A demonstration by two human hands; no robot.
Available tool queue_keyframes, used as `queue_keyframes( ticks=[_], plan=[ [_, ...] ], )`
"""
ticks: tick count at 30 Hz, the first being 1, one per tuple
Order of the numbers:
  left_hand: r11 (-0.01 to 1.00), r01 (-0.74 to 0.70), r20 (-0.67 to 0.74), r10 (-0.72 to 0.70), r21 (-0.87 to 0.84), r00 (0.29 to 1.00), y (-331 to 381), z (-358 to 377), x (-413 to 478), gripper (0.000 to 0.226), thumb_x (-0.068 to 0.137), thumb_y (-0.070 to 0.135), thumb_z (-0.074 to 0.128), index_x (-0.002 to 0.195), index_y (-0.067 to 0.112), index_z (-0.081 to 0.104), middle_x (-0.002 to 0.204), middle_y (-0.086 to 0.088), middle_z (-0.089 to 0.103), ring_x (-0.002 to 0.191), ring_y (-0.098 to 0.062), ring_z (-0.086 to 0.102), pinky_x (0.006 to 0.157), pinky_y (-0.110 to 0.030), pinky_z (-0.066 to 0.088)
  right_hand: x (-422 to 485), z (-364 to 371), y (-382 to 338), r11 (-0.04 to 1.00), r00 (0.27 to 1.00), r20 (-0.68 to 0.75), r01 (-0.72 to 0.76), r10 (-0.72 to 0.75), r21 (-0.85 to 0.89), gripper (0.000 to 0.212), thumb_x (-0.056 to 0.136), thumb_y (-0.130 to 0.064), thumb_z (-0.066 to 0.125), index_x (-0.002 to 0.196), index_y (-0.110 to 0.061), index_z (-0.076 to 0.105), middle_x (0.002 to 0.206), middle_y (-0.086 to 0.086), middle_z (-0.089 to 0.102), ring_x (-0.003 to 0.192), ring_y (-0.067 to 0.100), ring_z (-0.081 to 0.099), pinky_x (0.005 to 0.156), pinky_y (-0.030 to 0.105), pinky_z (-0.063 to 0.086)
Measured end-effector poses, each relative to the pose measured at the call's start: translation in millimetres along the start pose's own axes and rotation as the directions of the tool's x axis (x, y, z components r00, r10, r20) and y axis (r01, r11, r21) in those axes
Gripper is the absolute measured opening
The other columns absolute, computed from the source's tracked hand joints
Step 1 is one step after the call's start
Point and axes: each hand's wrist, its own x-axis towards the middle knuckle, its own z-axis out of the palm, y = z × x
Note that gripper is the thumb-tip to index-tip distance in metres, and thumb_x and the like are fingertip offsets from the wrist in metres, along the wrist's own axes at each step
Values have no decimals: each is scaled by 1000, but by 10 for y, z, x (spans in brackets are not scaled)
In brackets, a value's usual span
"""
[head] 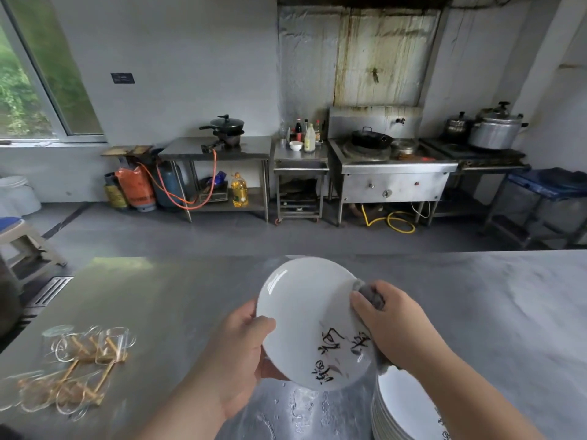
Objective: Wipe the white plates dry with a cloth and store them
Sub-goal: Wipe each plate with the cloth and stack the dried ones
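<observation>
I am holding the white plate tilted above the worktop between my hands, my left hand gripping its left rim and my right hand pinching the grey cloth onto its right rim, just above the plate stack.

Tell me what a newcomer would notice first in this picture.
A white plate with black brush lettering is held tilted over the steel counter at centre. The left hand grips its rim while the right hand presses a grey cloth to its right edge. A stack of plates sits bottom right, glasses at left.
</observation>
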Motion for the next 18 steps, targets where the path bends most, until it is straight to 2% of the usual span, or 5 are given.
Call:
queue_keyframes(
  ticks=[4,6,9,13,18],
  plan=[
    [914,16,-110,31,405,993,-60,-133,101,35,102,8,41,105,27,70,101,-16,72,81,-29,68,55,-32,54,38,-170,2,996,916,393,-54,77,-67,42,97,-59,48,90,-23,69,66,-2,75,54,17,70,51,22,52],
    [815,72,-118,-5,575,993,-82,-159,166,21,107,34,41,110,24,59,103,-14,67,74,-25,67,51,-30,52,68,-131,11,996,934,347,-67,83,-59,35,100,-53,53,90,-25,71,70,-5,76,64,16,73,60,23,56],
    [658,240,-146,-195,714,970,-87,-137,244,72,93,84,20,129,26,44,104,-7,70,64,-19,75,47,-26,49,89,-12,16,999,982,186,-24,32,-44,23,101,-44,57,85,-30,66,74,-7,72,72,15,70,71,35,60],
    [925,271,-32,-272,266,962,-15,-153,261,116,57,102,10,136,31,59,112,-10,79,95,-32,79,78,-46,64,-21,18,-43,971,969,-66,237,-238,-28,12,102,-39,54,92,-45,55,73,-18,67,62,3,62,53,18,46],
    [832,227,94,-208,-506,974,277,-117,225,62,93,66,49,125,17,70,110,-16,71,89,-34,66,85,-48,48,-203,116,-48,778,829,-252,557,-499,290,31,106,-18,54,112,-48,61,93,-8,64,48,13,65,60,21,50]
  ],
)
